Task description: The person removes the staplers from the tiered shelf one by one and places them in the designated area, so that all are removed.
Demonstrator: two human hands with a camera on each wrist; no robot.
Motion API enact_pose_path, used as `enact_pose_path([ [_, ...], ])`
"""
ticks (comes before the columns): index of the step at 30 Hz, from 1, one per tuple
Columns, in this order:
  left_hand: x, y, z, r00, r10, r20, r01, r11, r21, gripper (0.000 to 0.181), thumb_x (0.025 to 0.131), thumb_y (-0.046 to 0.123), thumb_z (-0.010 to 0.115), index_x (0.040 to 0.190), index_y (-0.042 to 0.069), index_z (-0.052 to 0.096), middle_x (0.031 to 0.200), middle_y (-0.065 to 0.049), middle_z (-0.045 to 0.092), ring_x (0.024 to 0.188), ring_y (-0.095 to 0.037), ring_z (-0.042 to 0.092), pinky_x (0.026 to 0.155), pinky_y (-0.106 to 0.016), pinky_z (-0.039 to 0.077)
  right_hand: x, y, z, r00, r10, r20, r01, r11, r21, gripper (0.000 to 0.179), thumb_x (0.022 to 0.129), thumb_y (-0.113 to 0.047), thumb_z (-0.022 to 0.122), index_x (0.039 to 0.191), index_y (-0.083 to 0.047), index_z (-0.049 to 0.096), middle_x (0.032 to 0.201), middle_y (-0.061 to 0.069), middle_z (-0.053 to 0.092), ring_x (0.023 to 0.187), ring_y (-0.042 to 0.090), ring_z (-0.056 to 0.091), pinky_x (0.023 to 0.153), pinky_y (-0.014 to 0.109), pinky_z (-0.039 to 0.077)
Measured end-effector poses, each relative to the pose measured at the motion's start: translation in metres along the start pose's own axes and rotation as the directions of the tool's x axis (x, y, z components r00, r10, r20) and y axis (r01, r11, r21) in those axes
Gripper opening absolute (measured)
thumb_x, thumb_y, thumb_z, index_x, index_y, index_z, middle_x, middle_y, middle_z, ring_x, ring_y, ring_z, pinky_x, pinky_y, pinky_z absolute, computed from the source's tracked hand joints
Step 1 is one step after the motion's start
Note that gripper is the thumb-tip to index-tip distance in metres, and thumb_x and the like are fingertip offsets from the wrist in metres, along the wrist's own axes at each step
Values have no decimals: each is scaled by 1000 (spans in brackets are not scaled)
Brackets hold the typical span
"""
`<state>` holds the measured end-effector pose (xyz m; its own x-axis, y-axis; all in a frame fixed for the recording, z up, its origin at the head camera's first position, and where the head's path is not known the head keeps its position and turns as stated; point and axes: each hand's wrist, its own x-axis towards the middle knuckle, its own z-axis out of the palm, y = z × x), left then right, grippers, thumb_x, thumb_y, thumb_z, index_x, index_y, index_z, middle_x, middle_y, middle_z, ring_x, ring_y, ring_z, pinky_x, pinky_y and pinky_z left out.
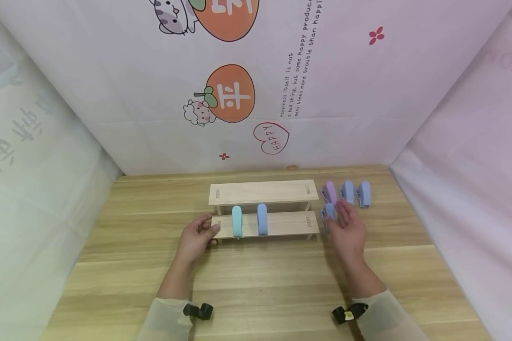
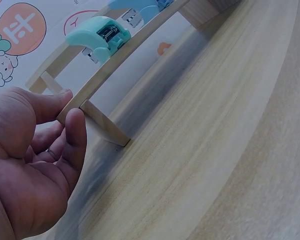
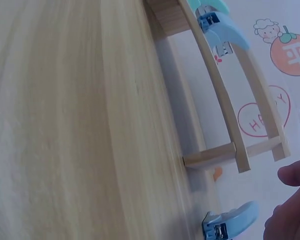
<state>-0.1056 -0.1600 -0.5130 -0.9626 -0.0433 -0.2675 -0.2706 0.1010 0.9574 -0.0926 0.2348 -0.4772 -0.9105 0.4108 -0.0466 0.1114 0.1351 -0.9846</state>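
Note:
My left hand (image 1: 195,239) pinches the left end of the front tier of a small two-tier wooden shelf (image 1: 286,223), thumb on top and fingers beneath. On that tier stand a teal mini stapler (image 1: 237,221) and a blue mini stapler (image 1: 262,219); the left wrist view shows the metal workings of the teal one. Off the shelf's right end, my right hand (image 1: 349,234) is beside another blue stapler (image 1: 327,210), thumb and fingers apart. In the right wrist view a narrow gap shows between this blue stapler (image 3: 232,220) and the fingers.
Behind the right hand, a purple stapler (image 1: 329,192) and two more bluish staplers (image 1: 347,191) stand in a row. The rear tier (image 1: 262,192) rises behind the front one. A printed white cloth (image 1: 175,142) hangs behind the wooden table (image 1: 256,293) and at both sides.

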Motion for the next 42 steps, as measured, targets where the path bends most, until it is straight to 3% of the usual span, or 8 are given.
enact_pose_path([
  [7,-1,-1,-1,1000,12,6,-12,1000,0,56,96,25,77,146,11,56,120,-14,54,98,-25,64,77,-34,66,-8,-1,6,999,-40,26,40,999,19,68,92,0,74,153,-11,48,157,8,48,145,22,46,116,34,44],
  [22,-2,-1,-1,1000,1,3,-1,1000,-11,54,96,23,78,145,13,58,119,-13,54,97,-26,64,77,-35,66,-20,-3,22,997,-47,67,41,996,84,66,94,-2,73,154,-7,46,157,11,48,145,24,46,117,34,43],
  [30,-2,0,-1,1000,9,4,-9,1000,-9,55,96,23,77,146,11,57,118,-13,53,98,-25,63,77,-35,66,-27,-3,29,991,-111,79,101,989,111,63,93,-1,75,151,-5,49,155,12,50,144,24,46,119,35,40],
  [42,0,-2,-1,1000,8,18,-8,1000,1,57,97,24,77,148,11,55,120,-13,53,100,-25,63,78,-35,66,-35,-4,41,991,-74,116,58,989,134,66,94,-4,74,154,-8,46,156,8,48,146,21,44,122,35,36],
])
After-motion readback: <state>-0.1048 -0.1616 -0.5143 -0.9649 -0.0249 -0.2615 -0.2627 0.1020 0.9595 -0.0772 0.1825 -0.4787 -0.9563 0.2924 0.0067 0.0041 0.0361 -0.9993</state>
